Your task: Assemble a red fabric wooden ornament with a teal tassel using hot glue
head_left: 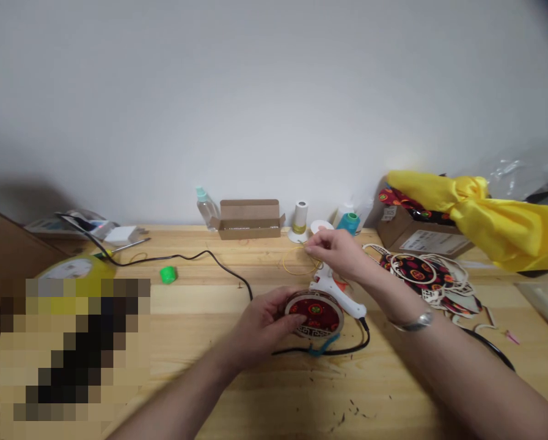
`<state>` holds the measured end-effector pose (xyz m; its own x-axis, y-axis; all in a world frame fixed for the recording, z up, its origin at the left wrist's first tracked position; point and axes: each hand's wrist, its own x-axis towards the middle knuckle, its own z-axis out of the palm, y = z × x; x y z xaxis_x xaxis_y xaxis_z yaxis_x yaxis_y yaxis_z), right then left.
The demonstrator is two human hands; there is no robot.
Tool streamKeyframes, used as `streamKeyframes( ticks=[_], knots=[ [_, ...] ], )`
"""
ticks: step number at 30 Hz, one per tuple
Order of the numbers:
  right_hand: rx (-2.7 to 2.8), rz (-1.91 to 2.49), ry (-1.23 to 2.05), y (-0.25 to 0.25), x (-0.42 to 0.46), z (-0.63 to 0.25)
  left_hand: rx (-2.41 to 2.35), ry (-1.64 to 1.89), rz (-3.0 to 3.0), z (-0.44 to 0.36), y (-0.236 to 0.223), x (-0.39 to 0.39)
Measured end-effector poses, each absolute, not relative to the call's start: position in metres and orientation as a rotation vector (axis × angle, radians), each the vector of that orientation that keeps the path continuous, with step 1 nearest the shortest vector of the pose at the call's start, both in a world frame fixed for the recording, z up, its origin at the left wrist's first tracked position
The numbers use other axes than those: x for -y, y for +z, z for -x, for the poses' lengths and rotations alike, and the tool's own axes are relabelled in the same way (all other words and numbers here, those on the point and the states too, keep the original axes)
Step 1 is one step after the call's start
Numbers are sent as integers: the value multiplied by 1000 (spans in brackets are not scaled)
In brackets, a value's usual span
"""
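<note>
My left hand (269, 324) grips a round ornament (317, 311) at its left side, thumb across the front. The ornament has dark red patterned fabric inside a pale wooden rim with fretwork at the bottom. My right hand (335, 249) is raised beyond it, with thumb and forefinger pinched on a thin yellow cord (284, 266), which hangs in a loop. Just behind the ornament lies a white glue gun (342, 298), partly hidden by it. The glue gun's black cable curves round beneath the ornament, with a blue tie (323, 346) on it.
Along the wall stand a spray bottle (206, 208), an open cardboard box (250, 229), a white spool (300, 217) and a teal thread cone (348, 222). Wooden frames and fabric pieces (420, 272) pile up right, below yellow cloth (493, 217). Left are a green lump (167, 274) and yellow tape roll (85, 269).
</note>
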<state>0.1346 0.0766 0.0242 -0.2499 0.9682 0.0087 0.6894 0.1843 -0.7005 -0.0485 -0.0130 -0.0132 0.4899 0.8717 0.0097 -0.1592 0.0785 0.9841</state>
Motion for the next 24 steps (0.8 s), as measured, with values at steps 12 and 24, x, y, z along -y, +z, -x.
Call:
streamKeyframes(
  ticks=[12, 24],
  knots=[
    [1455, 966, 1613, 49, -17, -179, -819, 921, -1593, 49, -15, 15],
    [1853, 1136, 1215, 69, -10, -174, -875, 969, -1731, 47, -11, 15]
  ],
)
